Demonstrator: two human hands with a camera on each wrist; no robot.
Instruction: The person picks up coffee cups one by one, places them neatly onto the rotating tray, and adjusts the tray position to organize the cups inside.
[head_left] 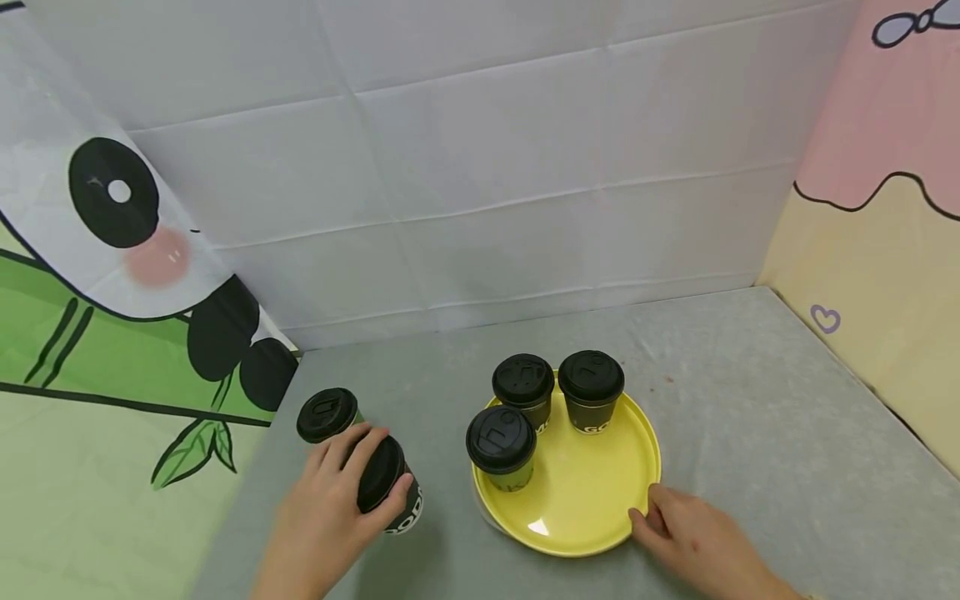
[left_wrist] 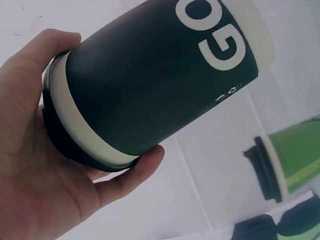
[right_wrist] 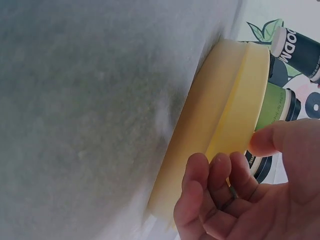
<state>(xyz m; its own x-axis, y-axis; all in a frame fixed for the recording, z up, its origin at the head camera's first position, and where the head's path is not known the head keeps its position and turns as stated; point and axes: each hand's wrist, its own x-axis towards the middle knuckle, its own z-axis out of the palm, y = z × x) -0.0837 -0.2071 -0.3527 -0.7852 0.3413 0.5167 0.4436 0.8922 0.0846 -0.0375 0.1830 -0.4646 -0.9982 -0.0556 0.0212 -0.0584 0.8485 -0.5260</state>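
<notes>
My left hand point(head_left: 318, 508) grips a black paper coffee cup point(left_wrist: 135, 75) by its black lid, fingers and thumb curled round it. The cup is tilted, held off the table, with white lettering on its side. Just beyond that hand, a green cup point(left_wrist: 300, 155) with a black lid stands at the table's left. My right hand point(head_left: 697, 533) pinches the near right rim of a round yellow plate point(head_left: 585, 500). On the plate's left and far side stand a green lidded cup point(head_left: 502, 450) and two black lidded cups, one at the back point(head_left: 592, 392).
A pale round base point(right_wrist: 200, 120) shows beneath the plate. The grey table point(head_left: 787, 417) meets a white cloth wall point(head_left: 487, 167) at the back. Printed cloths hang at both sides, the left one with a panda drawing point(head_left: 112, 192).
</notes>
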